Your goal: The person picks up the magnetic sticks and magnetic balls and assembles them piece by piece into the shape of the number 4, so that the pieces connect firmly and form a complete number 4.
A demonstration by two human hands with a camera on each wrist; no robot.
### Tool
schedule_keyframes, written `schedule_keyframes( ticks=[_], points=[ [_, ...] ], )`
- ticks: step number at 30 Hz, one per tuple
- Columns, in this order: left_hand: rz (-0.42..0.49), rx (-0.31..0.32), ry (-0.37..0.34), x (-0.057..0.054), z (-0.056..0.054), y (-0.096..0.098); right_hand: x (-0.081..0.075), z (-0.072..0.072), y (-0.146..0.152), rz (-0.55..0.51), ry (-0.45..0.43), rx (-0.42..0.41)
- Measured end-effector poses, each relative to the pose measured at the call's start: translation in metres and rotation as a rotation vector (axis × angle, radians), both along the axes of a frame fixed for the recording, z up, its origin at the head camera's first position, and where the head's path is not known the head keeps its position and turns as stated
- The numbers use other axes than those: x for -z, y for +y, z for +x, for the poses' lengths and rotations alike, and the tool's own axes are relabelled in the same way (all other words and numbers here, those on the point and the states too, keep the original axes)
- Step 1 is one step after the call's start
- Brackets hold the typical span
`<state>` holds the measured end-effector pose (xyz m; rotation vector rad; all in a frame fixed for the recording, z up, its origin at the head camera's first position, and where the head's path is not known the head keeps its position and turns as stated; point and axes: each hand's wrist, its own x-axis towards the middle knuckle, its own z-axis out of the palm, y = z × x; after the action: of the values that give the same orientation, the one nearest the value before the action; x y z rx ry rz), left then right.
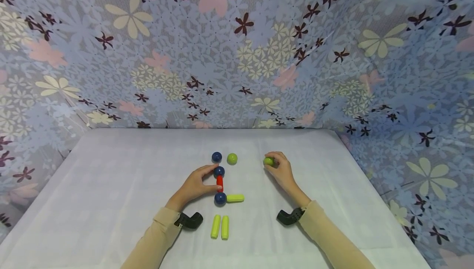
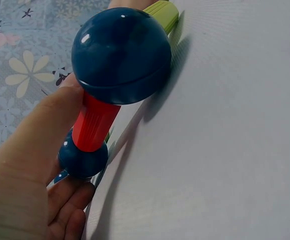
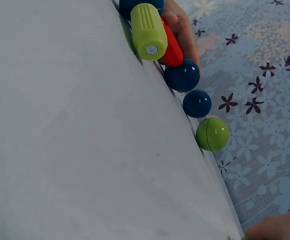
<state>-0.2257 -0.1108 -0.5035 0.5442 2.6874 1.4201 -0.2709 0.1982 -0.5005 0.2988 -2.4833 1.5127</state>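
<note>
My left hand (image 1: pixel 198 183) grips a joined piece made of a red rod (image 2: pixel 96 125) with a blue ball at each end. The thumb lies along the red rod, and the fingers reach the far blue ball (image 1: pixel 219 172). From the near blue ball (image 1: pixel 220 198) a yellow-green rod (image 1: pixel 235 198) sticks out to the right, a round metal disc in its free end. Off to the right, my right hand (image 1: pixel 282 172) pinches a green ball (image 1: pixel 268 161) between thumb and fingers. In the right wrist view only a bit of this hand shows at the lower corner.
Behind the joined piece sit a loose blue ball (image 1: pixel 217 157) and a loose green ball (image 1: pixel 232 158). Two yellow-green rods (image 1: pixel 215 226) lie side by side in front. A white cloth covers the table (image 1: pixel 129 166); a flowered curtain (image 1: pixel 207 55) hangs behind.
</note>
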Motion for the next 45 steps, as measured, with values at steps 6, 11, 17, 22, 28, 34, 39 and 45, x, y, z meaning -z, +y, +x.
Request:
schedule_keyframes(
  ticks=[6, 11, 17, 22, 28, 34, 39, 45],
  points=[
    [-0.004, 0.002, 0.002, 0.001, -0.001, -0.001, 0.001, 0.000, -0.001, 0.043, -0.021, 0.007],
    [-0.002, 0.003, -0.009, 0.001, 0.000, -0.001, 0.001, 0.001, -0.001, 0.065, 0.007, -0.013],
    [-0.006, 0.000, -0.011, 0.001, 0.000, 0.000, 0.000, 0.009, -0.003, 0.021, 0.062, -0.118],
    [-0.003, 0.010, 0.002, 0.002, 0.000, 0.001, 0.000, 0.026, -0.007, -0.019, 0.064, -0.252],
    [-0.011, 0.018, 0.021, 0.000, 0.000, 0.000, 0.000, 0.047, -0.015, 0.012, 0.040, -0.418],
    [-0.002, 0.022, 0.016, -0.003, 0.001, 0.000, -0.001, 0.063, -0.025, 0.043, 0.045, -0.447],
    [-0.013, 0.024, 0.003, -0.003, 0.001, 0.000, -0.013, 0.080, -0.033, 0.062, 0.005, -0.413],
    [-0.012, 0.019, 0.005, -0.002, 0.000, 0.000, -0.034, 0.093, -0.039, 0.059, -0.034, -0.422]
  ],
)
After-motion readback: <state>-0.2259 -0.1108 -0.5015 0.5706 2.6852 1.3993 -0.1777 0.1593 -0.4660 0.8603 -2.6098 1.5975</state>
